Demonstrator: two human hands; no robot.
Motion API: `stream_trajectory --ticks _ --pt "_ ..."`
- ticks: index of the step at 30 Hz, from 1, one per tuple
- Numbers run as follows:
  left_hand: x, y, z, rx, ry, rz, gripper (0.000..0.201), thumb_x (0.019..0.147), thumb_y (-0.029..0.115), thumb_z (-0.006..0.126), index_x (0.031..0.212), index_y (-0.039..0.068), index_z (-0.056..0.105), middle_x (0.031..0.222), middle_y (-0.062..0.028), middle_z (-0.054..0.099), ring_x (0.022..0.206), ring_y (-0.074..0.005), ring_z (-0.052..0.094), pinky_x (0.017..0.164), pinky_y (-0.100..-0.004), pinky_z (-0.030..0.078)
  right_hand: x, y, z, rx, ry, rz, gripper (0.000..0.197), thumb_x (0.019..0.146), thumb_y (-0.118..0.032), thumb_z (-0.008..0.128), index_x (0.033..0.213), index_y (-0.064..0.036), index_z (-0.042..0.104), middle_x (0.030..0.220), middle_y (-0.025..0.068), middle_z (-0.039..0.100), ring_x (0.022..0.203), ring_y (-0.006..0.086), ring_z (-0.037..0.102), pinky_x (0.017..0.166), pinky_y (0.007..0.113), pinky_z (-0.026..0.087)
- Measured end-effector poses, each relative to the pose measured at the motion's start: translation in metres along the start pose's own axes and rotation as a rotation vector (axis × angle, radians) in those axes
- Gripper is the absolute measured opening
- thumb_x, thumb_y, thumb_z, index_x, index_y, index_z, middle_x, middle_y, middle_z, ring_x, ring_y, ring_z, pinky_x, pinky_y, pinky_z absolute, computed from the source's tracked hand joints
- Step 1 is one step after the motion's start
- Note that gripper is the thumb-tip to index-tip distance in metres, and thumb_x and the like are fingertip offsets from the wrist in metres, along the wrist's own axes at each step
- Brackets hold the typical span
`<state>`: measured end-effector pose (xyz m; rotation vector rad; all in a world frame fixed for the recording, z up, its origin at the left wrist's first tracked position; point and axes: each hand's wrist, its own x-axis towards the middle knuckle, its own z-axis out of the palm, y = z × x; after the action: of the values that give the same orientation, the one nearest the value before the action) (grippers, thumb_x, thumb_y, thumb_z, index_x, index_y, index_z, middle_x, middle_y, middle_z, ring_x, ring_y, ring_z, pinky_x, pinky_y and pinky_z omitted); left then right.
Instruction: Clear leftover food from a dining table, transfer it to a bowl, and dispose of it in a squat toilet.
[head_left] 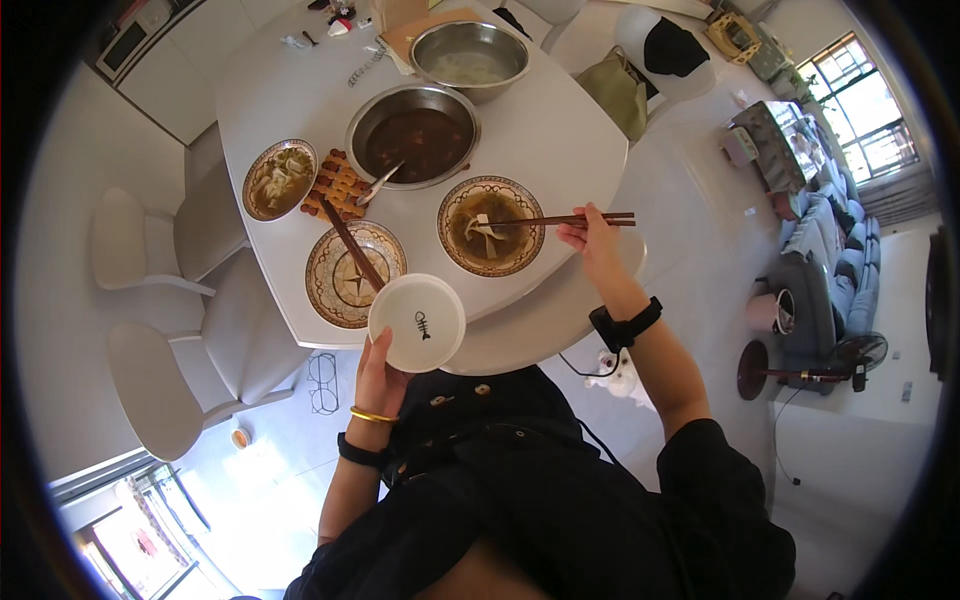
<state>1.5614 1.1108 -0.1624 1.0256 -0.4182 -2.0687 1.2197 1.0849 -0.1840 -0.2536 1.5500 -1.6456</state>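
My right hand (594,240) is closed on a pair of brown chopsticks (556,220). Their tips reach into a patterned bowl (447,245) of broth, next to a pale piece of food (484,220) and some light strands. With my left hand (378,370) I hold a small white bowl (445,308) with a fishbone drawing inside; it is tilted over the table's front edge. A second pair of dark chopsticks (350,240) lies across a patterned plate (320,285), partly hidden behind the white bowl.
A metal basin (352,140) of dark soup holds a spoon (382,182); another metal basin (415,48) stands behind it. At left are a bowl of noodle-like food (250,195) and a woven mat (340,183). Chairs (155,390) flank the table; a white dog (615,378) is on the floor.
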Motion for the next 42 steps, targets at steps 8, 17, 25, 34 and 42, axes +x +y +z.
stream_trajectory --ticks 8,17,25,34,42 --pt "0.02 -0.002 0.021 0.122 0.029 -0.07 0.043 0.084 0.027 0.053 0.122 0.013 0.039 0.116 -0.0077 0.05 0.105 -0.0212 0.051 0.085 -0.037 0.043 -0.007 -0.017 -0.024 0.15 0.035 0.089 0.025 0.089 -0.02 0.044 0.087 0.0035 0.05 0.075 0.0128 0.055 0.066 0.0212 0.059 0.068 0.036 0.055" --pt "0.047 -0.025 0.024 0.182 0.101 -0.069 0.046 0.081 0.025 0.06 0.115 0.007 0.036 0.103 -0.0106 0.053 0.092 -0.0203 0.055 0.075 -0.0338 0.047 -0.036 -0.054 -0.021 0.172 -0.02 -0.067 0.024 0.089 -0.021 0.045 0.087 0.0017 0.051 0.075 0.0118 0.056 0.065 0.0199 0.06 0.068 0.034 0.054" --pt "0.048 -0.027 0.027 0.179 0.11 -0.079 0.048 0.08 0.026 0.061 0.115 0.007 0.035 0.103 -0.0107 0.053 0.091 -0.0205 0.055 0.075 -0.0341 0.046 -0.024 -0.029 -0.019 -0.153 -0.008 -0.215 0.03 0.089 -0.026 0.045 0.087 0.0033 0.051 0.072 0.0109 0.055 0.059 0.0185 0.06 0.059 0.031 0.055" --pt "0.051 -0.031 0.017 0.17 0.113 -0.077 0.047 0.08 0.025 0.061 0.115 0.007 0.035 0.103 -0.0101 0.053 0.091 -0.0203 0.055 0.075 -0.0334 0.047 -0.032 -0.041 -0.012 -0.151 0.003 -0.229 0.029 0.09 -0.025 0.044 0.086 0.0031 0.051 0.07 0.0111 0.057 0.056 0.0184 0.06 0.058 0.03 0.054" --pt "0.057 -0.032 0.023 0.16 0.08 -0.068 0.044 0.081 0.027 0.06 0.114 0.009 0.037 0.104 -0.0087 0.053 0.093 -0.0192 0.055 0.076 -0.033 0.046 -0.092 -0.094 0.006 -0.073 -0.15 -0.281 0.027 0.09 -0.026 0.045 0.086 0.0009 0.05 0.069 0.0095 0.057 0.056 0.0171 0.06 0.056 0.028 0.053"
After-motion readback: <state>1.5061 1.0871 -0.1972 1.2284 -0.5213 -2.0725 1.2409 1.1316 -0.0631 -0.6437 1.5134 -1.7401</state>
